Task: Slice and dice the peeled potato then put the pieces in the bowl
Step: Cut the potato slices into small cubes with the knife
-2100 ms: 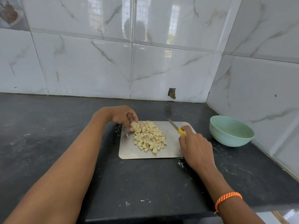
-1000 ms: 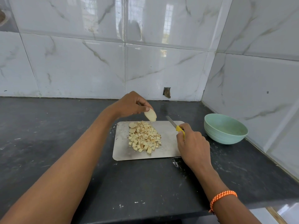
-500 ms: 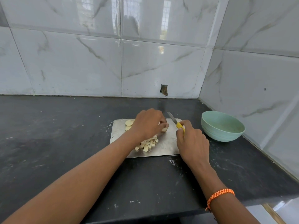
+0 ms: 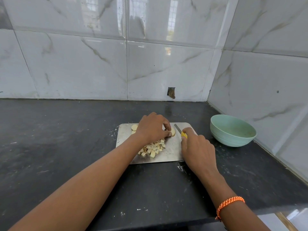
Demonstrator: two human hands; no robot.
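Nearest the camera, the front edge of the dark, mottled tabletop (image 4: 86, 157) runs across the bottom, flecked with pale scratches and a few white crumbs. Two bare forearms reach over it; the right wrist wears an orange braided band (image 4: 229, 203).

Further in lies a flat metal cutting board (image 4: 173, 151) with rounded corners. On its near half sits a heap of diced potato pieces (image 4: 152, 150), partly hidden by the left forearm. The right hand (image 4: 198, 148) curls its grip round the yellow handle of a knife (image 4: 180, 131), whose short blade points away toward the wall. The left hand (image 4: 152, 129) pinches a potato slice (image 4: 172, 131) with thumb and fingers, holding it down on the board just beside the blade. Two more potato rounds (image 4: 134, 127) lie at the board's far left corner, beside the left hand.

To the right of the board, apart from it, a pale green bowl (image 4: 232, 130) stands on the tabletop near the side wall; no potato shows inside.

Behind everything, glossy white marble-patterned wall tiles (image 4: 83, 64) meet in a corner at the right. A small dark hole (image 4: 171, 92) breaks the back wall just above the tabletop, and the tiles carry window reflections.
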